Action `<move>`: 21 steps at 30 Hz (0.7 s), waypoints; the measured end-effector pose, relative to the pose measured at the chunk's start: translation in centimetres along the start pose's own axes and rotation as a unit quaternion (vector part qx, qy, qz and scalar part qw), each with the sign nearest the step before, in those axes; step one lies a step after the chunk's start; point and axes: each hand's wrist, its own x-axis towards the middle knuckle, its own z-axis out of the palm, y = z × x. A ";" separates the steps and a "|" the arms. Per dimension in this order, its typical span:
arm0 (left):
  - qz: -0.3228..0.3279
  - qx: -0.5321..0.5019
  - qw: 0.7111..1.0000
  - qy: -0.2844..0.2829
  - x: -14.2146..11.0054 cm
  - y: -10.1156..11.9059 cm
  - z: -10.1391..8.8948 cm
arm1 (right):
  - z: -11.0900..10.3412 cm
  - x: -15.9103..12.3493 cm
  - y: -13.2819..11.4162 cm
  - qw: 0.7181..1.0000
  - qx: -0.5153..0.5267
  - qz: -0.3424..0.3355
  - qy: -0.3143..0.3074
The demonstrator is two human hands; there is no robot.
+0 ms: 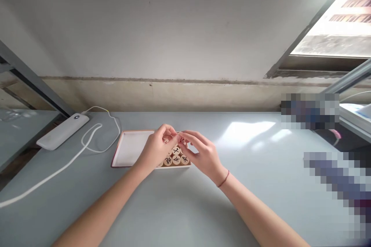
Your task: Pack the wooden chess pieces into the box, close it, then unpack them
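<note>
Item: one round wooden chess piece (181,139), pale wood, red characters on its face, too small to read. It sits at my fingertips where my two hands meet, just above the right half of the tray.

Left hand (156,148): fingers curled, tips pressed to the piece from one side. Right hand (201,152): fingers bent inward, pinching the same piece from the other side. On my right wrist: a thin red string bracelet (223,178).

Beneath my hands: a shallow white tray (130,148), red rim, smooth card-like surface, resting on a smooth grey tabletop (162,208). In its right half: a group of matching wooden chess pieces (176,159), flat round discs lying side by side, with dark characters I cannot read at this size.

Left of the tray: a white power bank (62,131), rounded oblong, with a small dark round mark near one end. Beside it: a white cable (55,171) in loose curves across the tabletop.

Beyond: a scuffed plaster wall (145,27). At right: two pixelated patches, contents impossible to tell.
</note>
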 end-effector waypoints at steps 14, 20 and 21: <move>0.038 0.465 0.880 0.092 0.2 -4.3 -1.9 | -0.3 -1.1 8.9 0.972 -0.136 0.193 0.015; 0.006 0.502 0.860 0.093 -0.1 -3.3 0.1 | 0.2 -1.3 8.2 0.972 -0.108 0.207 0.018; -0.001 0.500 0.861 0.093 0.0 -3.3 0.2 | 0.3 -1.3 8.1 0.973 -0.107 0.204 0.016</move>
